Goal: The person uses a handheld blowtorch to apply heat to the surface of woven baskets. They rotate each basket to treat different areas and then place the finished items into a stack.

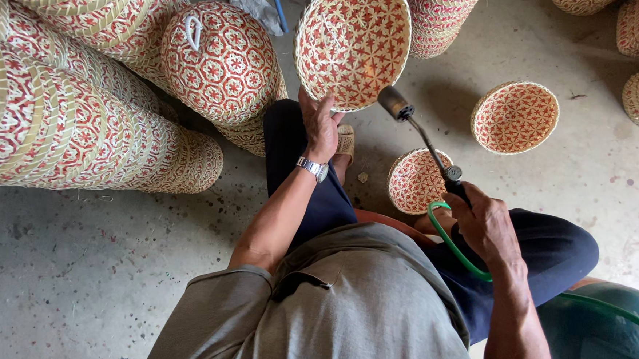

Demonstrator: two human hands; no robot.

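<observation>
Head view: the left hand (321, 125) grips the lower rim of a round woven basket (353, 43), red and straw lattice, tilted open toward the camera. The right hand (486, 226) is closed around a metal torch (424, 137), its nozzle just below the basket's rim; a green hose (451, 241) loops beneath that fist.

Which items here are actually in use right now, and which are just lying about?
In use: left hand holding woven basket; right hand gripping gas torch with green hose.
Lying about: two small baskets on floor, basket stacks, domed lid.
</observation>
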